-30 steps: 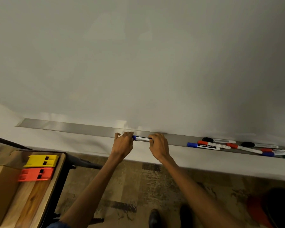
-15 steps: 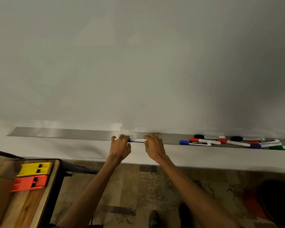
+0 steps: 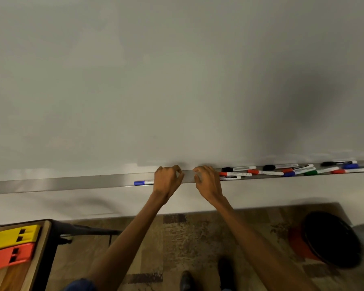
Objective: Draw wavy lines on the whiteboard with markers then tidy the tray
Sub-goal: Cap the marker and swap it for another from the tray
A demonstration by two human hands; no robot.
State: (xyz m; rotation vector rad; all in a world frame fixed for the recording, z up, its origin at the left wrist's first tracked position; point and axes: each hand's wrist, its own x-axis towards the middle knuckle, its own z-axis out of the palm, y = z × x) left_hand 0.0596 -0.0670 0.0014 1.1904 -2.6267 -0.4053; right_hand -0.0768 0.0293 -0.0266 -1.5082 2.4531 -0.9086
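A blank whiteboard (image 3: 177, 80) fills the upper view, with a long metal tray (image 3: 72, 182) along its bottom edge. A blue-capped marker (image 3: 143, 182) lies flat in the tray, its right end hidden under my left hand (image 3: 167, 179). That hand hovers over the tray with curled fingers; whether it grips the marker is unclear. My right hand (image 3: 207, 181) is a little to the right, fingers curled, with nothing visible in it. It touches the left end of a loose pile of several black, red, blue and green markers (image 3: 282, 171).
A wooden table (image 3: 29, 269) at the lower left carries a yellow block (image 3: 15, 236) and an orange block (image 3: 8, 257). A black round object (image 3: 332, 238) sits on the patterned floor at the lower right. My shoes (image 3: 206, 276) are near the bottom edge.
The blue marker was between my two hands; now it sticks out left of my left hand. Both hands have shifted right toward the marker pile. The view tilted.
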